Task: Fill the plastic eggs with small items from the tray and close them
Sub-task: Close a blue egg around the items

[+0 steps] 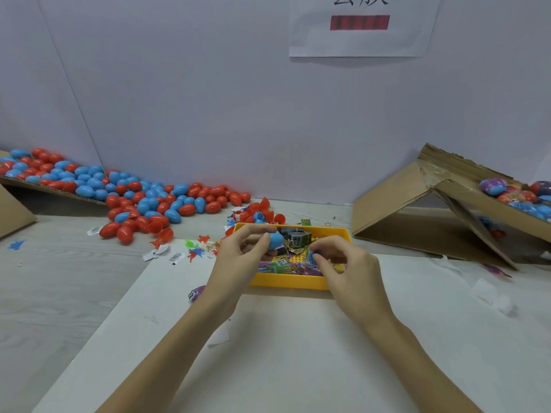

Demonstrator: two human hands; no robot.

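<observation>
Reaching forward with both bare forearms, wrists converging. Left hand (243,248) curling its grip, thumb and fingers pinching. Right hand (343,265) bending knuckles-up, fingertips (316,255) pinched together.

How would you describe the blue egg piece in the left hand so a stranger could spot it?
Find the yellow plastic tray of small wrapped items at the middle of the table. Above its left end, the left hand pinches a blue plastic egg half. Unlike the loose red and blue eggs piled far left, it is held off the table.

The table (74,281) carries loose eggs (167,204), a yellow tray (286,282) and cardboard ramps (396,210).
</observation>
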